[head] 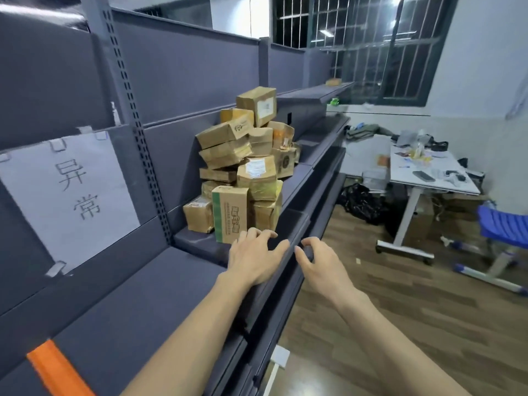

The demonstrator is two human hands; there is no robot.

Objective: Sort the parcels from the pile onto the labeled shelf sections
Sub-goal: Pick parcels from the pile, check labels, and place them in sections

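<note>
Hard to read much here, the picture is pretty soft. The pile of parcels (243,170) sits on the grey shelf (120,304) at about 12 o'clock from the hands, a messy stack of brown cardboard boxes leaning on each other, and the ones at the back are mostly hidden by the front ones. The nearest box (230,214) has a green stripe down its left edge and some printing on the face, but I can't make out the words. A couple of boxes higher up carry white shipping labels (way too blurry to read).

The one thing that does read is the paper sign (68,192) taped to the shelf's back panel at 10 o'clock: two handwritten characters, 异常. An orange strip (57,370) at 7 o'clock is cut off by the frame's bottom edge.

Left hand (254,258) is out over the shelf, fingers spread and relaxed, fingertips right by the green-striped box; can't tell if they actually touch it. Nothing in its grip. Right hand (317,258) hangs just past the shelf's front edge, fingers loosely curled, also holding nothing.

Off at 2 o'clock there's a cluttered white tabletop (437,178) and a blue chair (503,227), cut off at the right edge.
</note>
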